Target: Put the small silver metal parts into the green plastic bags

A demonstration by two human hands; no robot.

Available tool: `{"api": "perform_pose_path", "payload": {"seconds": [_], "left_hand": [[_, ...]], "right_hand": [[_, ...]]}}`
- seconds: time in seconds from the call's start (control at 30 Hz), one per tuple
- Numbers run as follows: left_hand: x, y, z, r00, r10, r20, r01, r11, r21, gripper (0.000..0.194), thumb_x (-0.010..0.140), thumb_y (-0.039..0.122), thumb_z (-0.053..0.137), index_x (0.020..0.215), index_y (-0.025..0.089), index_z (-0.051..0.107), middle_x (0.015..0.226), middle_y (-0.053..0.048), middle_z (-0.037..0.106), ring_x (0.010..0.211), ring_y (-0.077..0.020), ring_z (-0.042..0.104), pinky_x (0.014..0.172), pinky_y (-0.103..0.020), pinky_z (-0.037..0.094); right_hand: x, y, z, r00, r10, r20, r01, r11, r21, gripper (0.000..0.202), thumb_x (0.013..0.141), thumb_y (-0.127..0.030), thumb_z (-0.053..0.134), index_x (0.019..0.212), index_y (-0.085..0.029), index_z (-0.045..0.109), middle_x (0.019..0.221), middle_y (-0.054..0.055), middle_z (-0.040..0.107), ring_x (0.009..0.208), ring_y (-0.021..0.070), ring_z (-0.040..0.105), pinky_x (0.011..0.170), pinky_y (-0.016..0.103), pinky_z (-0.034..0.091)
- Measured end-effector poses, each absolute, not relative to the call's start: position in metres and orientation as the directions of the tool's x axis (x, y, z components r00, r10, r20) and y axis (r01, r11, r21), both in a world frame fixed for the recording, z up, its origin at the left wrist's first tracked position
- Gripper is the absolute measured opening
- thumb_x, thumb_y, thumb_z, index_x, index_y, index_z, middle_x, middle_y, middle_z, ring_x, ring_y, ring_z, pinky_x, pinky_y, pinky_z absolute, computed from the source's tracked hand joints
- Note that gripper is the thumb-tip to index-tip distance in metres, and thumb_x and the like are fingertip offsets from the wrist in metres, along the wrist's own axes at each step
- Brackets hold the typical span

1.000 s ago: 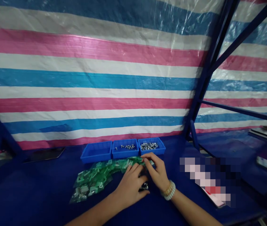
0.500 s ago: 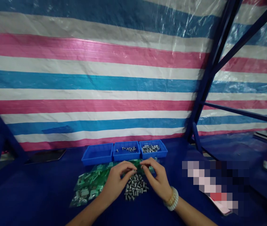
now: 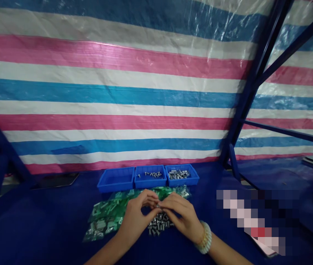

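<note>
My left hand (image 3: 140, 213) pinches a small metal screw (image 3: 158, 207) between thumb and index finger, above a pile of short metal screws (image 3: 159, 223). My right hand (image 3: 182, 212), with a beaded bracelet (image 3: 205, 238) at its wrist, meets it fingertip to fingertip at that screw. Its thumb and fingers are closed together; what lies between them is hidden. Clear and green plastic bags (image 3: 108, 215) of small parts lie left of and behind my hands.
Behind the bags stand three joined blue trays: a bare left one (image 3: 116, 178), a middle one (image 3: 150, 181) with several screws, a right one (image 3: 182, 180) with metal pieces. A dark flat device (image 3: 58, 180) lies left. A pink-edged flat thing (image 3: 268, 248), mostly pixelated, lies right. Blue frame posts (image 3: 245, 99) flank the table.
My right hand has moved left and slightly down, closing the gap to my left hand, so the fingertips now meet. The view has shifted slightly.
</note>
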State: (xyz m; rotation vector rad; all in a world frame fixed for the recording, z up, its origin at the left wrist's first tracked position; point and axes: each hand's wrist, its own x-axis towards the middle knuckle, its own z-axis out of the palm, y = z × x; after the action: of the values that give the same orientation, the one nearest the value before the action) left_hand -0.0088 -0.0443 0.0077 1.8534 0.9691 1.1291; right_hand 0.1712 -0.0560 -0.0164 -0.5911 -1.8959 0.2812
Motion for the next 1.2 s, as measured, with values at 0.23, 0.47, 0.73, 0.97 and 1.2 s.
{"api": "perform_pose_path", "payload": {"seconds": [0.23,0.47,0.73,0.97,1.2], "left_hand": [[-0.01,-0.046,0.004,0.375,0.812,0.448,0.357,-0.572,0.738,0.022,0.075,0.01,0.064,0.091,0.022,0.056,0.081,0.001,0.07,0.072,-0.0153,0.068,0.071,-0.028,0.055],[-0.012,-0.043,0.004,0.43,0.784,0.447,0.355,-0.602,0.715,0.03,0.073,0.007,0.062,0.1,0.021,0.057,0.086,-0.001,0.071,0.073,-0.0152,0.066,0.071,-0.029,0.055],[-0.007,-0.051,0.012,0.311,0.82,0.48,0.337,-0.568,0.751,0.012,0.075,0.012,0.066,0.084,0.019,0.062,0.079,-0.001,0.068,0.074,-0.0171,0.065,0.071,-0.029,0.051],[-0.005,-0.054,0.01,0.304,0.745,0.594,0.338,-0.667,0.664,0.005,0.081,0.015,0.063,0.079,0.019,0.065,0.079,-0.002,0.067,0.078,-0.0181,0.064,0.073,-0.03,0.049],[-0.005,-0.009,0.027,0.315,0.619,0.719,0.424,-0.77,0.477,0.009,0.082,0.012,0.059,0.08,0.02,0.064,0.08,-0.002,0.068,0.079,-0.0184,0.063,0.078,-0.033,0.048]], "right_hand": [[0.175,-0.053,-0.023,-0.368,0.485,0.794,0.34,0.864,-0.37,0.026,0.091,-0.008,0.055,0.111,-0.022,0.065,0.091,0.007,0.068,0.08,0.0178,0.061,0.072,0.032,0.051],[0.175,-0.053,-0.024,-0.359,0.49,0.794,0.391,0.852,-0.349,0.02,0.09,-0.008,0.054,0.102,-0.02,0.066,0.087,0.006,0.066,0.078,0.0177,0.059,0.071,0.032,0.049],[0.17,-0.058,-0.018,-0.188,0.623,0.759,0.316,0.77,-0.554,0.006,0.089,-0.015,0.059,0.091,-0.019,0.062,0.08,0.005,0.064,0.077,0.0187,0.059,0.072,0.032,0.048],[0.168,-0.056,-0.021,-0.243,0.697,0.674,0.273,0.716,-0.642,0.015,0.094,-0.019,0.049,0.087,-0.018,0.062,0.08,0.005,0.061,0.076,0.0179,0.058,0.07,0.03,0.047],[0.171,-0.053,-0.018,-0.189,0.709,0.679,0.271,0.702,-0.658,0.021,0.095,-0.019,0.047,0.099,-0.02,0.067,0.087,0.006,0.066,0.083,0.0184,0.062,0.076,0.031,0.049]]}}
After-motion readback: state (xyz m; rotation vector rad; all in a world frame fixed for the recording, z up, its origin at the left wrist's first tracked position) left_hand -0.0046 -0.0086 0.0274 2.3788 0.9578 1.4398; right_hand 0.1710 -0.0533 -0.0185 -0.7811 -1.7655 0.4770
